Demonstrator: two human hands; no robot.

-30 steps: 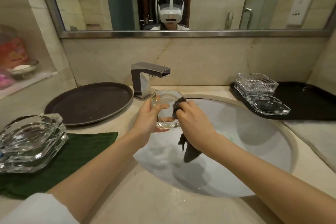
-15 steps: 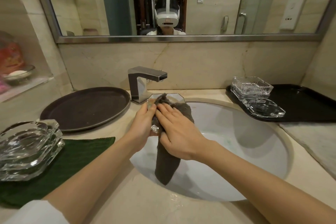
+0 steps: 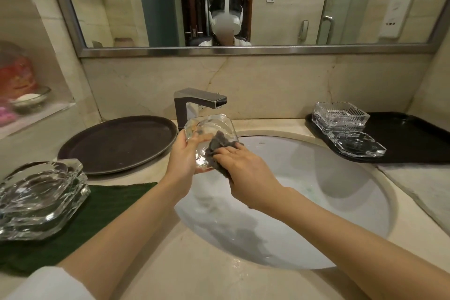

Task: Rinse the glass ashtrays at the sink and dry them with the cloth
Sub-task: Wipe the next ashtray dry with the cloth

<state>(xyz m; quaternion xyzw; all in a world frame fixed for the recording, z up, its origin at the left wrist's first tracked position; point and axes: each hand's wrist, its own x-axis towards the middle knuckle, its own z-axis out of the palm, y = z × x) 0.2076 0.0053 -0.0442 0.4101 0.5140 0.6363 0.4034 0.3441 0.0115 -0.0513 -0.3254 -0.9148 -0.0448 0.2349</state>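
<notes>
- Here, at far left, stacked glass ashtrays (image 3: 40, 196) sit on a green mat (image 3: 97, 212), a round dark tray (image 3: 119, 143) behind.
- My left hand (image 3: 183, 157) grips the tilted ashtray (image 3: 210, 133) over the sink (image 3: 341, 202), below the tap (image 3: 199, 105).
- My right hand (image 3: 246, 165) clutches the grey cloth (image 3: 219, 151), pressing it into the ashtray.
- More ashtrays (image 3: 341, 117) rest on a black tray (image 3: 414, 139) at right.

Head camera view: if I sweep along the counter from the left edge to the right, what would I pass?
Stacked glass ashtrays on a green cloth → round dark tray → faucet → ashtray held over the sink → ridged glass ashtrays on the black tray.
</notes>
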